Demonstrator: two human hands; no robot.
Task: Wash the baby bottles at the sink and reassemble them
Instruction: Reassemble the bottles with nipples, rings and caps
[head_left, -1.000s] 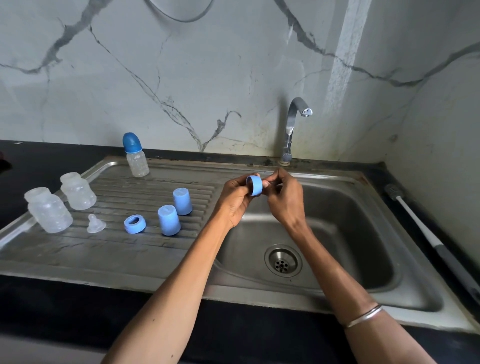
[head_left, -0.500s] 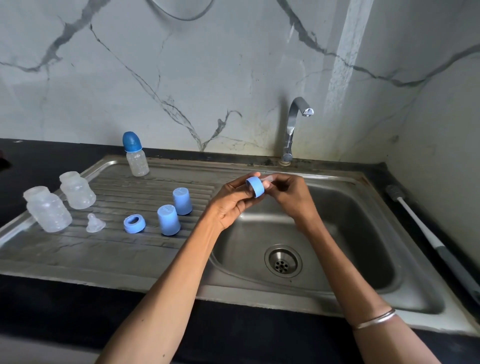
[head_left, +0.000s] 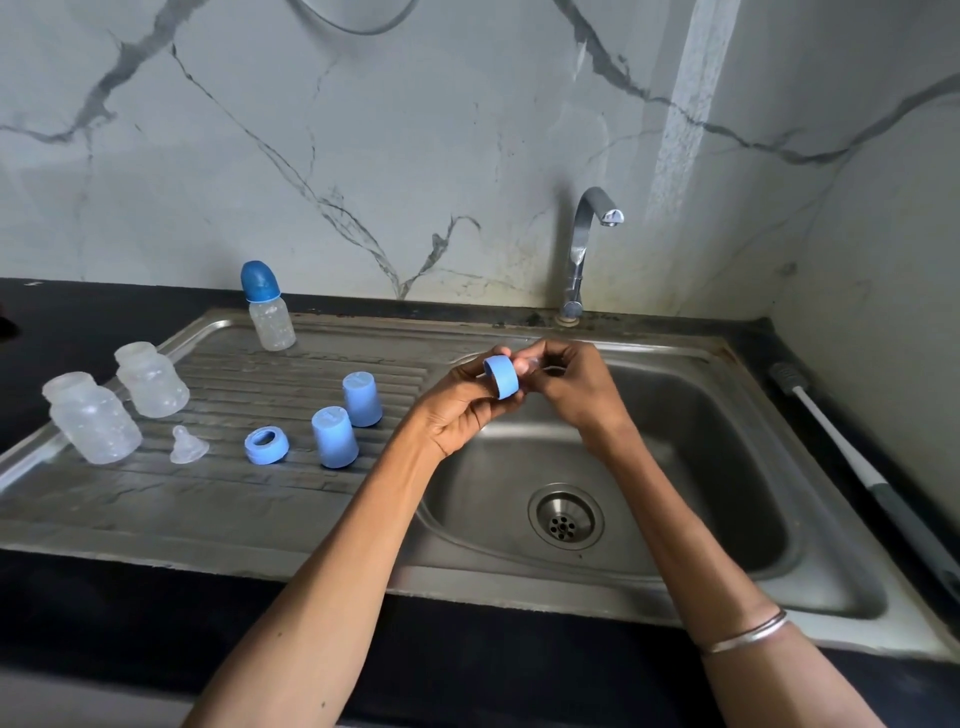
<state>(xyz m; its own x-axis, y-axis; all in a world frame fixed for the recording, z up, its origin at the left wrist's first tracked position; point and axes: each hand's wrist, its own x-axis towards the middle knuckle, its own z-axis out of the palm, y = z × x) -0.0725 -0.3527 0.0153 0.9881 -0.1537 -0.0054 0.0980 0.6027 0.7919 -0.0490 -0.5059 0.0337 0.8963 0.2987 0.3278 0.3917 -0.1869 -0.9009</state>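
Observation:
My left hand (head_left: 462, 410) grips a blue screw ring (head_left: 503, 376) above the sink's left rim. My right hand (head_left: 574, 389) pinches a clear teat (head_left: 530, 364) at the ring's right side; the teat is mostly hidden by my fingers. On the draining board lie two open clear bottles (head_left: 93, 426) (head_left: 150, 379), a loose clear teat (head_left: 187, 446), a second blue ring (head_left: 266, 445) and two blue caps (head_left: 335, 437) (head_left: 362, 399). One assembled bottle with a dark blue cap (head_left: 267, 306) stands at the back.
The steel sink basin (head_left: 701, 467) with its drain (head_left: 565, 517) lies under my hands. The tap (head_left: 584, 249) is off. A bottle brush (head_left: 852, 457) lies on the black counter along the right wall.
Both hands have dropped slightly and tilted the ring, its opening now facing left. My right fingers have worked at the ring's right side. Things on the draining board have not moved.

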